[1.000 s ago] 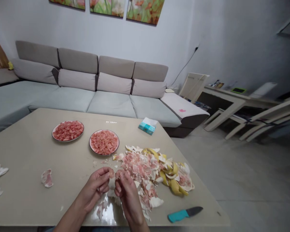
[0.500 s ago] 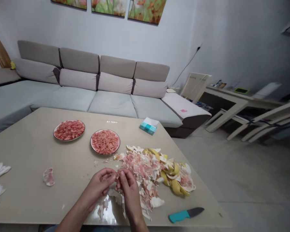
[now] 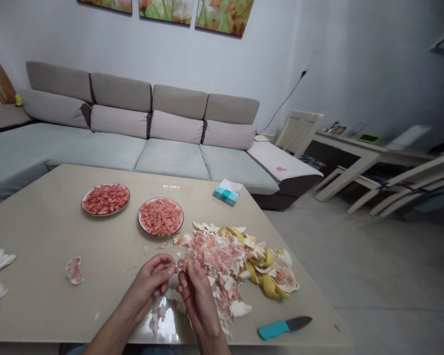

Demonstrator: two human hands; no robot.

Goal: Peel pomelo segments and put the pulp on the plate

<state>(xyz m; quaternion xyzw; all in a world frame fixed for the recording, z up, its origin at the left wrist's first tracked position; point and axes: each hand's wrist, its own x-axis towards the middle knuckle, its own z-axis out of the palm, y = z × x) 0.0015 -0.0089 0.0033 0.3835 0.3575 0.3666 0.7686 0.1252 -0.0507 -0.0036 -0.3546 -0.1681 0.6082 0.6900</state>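
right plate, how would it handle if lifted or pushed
The right plate would probably spill pink pieces if tilted, since they look loosely heaped. Pushed, it might slide rather than tip: it looks wide and shallow, and the table is glossy.

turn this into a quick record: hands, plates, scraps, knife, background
left hand: fingertips close to the right hand's; grip unclear
right hand: pinching a small pink piece
plates: two, heaped with pink pulp
scraps: pink and white bits, beside yellow peel
knife: turquoise handle, blade pointing right, on the table
background: grey sofa
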